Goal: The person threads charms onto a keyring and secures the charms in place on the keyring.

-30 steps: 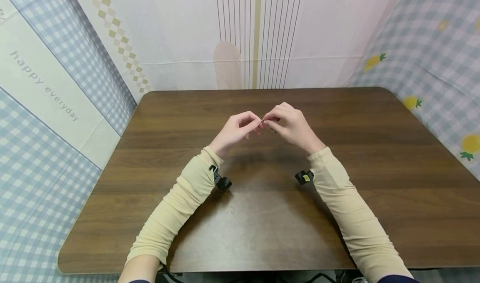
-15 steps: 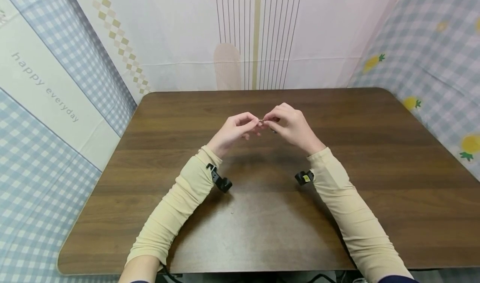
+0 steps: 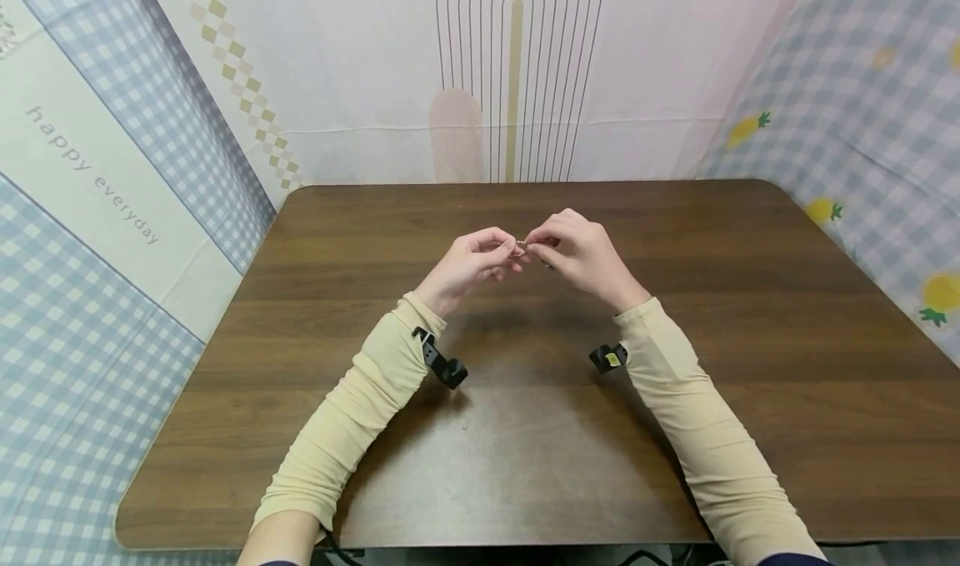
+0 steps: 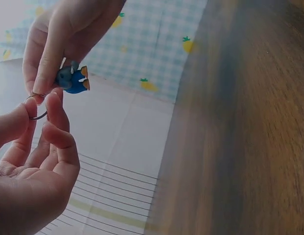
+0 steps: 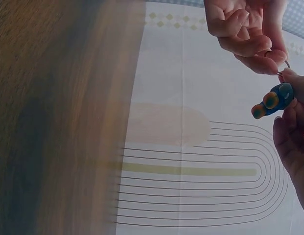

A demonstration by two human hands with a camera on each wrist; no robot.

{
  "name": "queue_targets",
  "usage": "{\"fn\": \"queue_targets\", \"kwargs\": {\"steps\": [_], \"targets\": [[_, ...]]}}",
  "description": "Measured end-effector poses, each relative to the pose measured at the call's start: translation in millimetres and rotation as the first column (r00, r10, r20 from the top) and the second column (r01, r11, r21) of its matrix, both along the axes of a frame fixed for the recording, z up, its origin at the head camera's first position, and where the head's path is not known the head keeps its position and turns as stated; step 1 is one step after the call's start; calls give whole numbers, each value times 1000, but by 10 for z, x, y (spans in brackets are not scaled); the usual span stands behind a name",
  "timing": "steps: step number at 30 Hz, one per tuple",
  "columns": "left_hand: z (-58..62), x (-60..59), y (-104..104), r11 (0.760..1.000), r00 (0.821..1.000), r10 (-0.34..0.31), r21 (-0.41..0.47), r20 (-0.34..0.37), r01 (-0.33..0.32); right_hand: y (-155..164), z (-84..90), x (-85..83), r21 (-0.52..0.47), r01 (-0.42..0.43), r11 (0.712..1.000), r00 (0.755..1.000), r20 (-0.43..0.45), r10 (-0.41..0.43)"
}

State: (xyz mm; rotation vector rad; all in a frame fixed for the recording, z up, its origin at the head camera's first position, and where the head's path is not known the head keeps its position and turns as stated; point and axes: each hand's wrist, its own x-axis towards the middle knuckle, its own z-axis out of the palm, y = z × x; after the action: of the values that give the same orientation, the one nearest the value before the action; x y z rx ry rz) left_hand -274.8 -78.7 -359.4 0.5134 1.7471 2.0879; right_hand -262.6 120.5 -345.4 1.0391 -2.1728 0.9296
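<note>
Above the middle of the brown table [image 3: 525, 458] my two hands meet fingertip to fingertip. A thin metal ring [image 4: 38, 106] is pinched between the thumb and forefinger of my left hand [image 3: 512, 253]. My right hand [image 3: 534, 246] pinches the same ring [image 5: 286, 65] from the other side. A small blue charm [image 4: 73, 80] with orange feet hangs from the ring just under the right fingers. In the right wrist view the charm [image 5: 272, 100] dangles between both hands. From the head view only a glint of the ring [image 3: 521, 242] shows; the charm is hidden.
The tabletop is bare wood with rounded corners. Patterned cloth walls close it in at the back [image 3: 517, 74], left [image 3: 90, 182] and right [image 3: 877, 116]. Small black cameras sit on the left wrist [image 3: 444, 366] and the right wrist [image 3: 609, 356].
</note>
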Motion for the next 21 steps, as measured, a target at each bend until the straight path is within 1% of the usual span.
{"fn": "queue_targets", "kwargs": {"steps": [2,8,13,21], "targets": [[-10,-5,1,1000,1000,-5,18,4,5,3,-3,-2,-2,1,1000,1000,3,-1],[-19,-11,5,1000,1000,-17,17,7,17,14,-15,-20,-5,5,1000,1000,12,-5],[-24,-20,7,999,999,-26,34,21,25,13,-8,-20,-11,12,1000,1000,24,-11],[-12,-23,2,998,999,-41,42,28,40,26,6,-8,-37,1,999,999,45,1]]}}
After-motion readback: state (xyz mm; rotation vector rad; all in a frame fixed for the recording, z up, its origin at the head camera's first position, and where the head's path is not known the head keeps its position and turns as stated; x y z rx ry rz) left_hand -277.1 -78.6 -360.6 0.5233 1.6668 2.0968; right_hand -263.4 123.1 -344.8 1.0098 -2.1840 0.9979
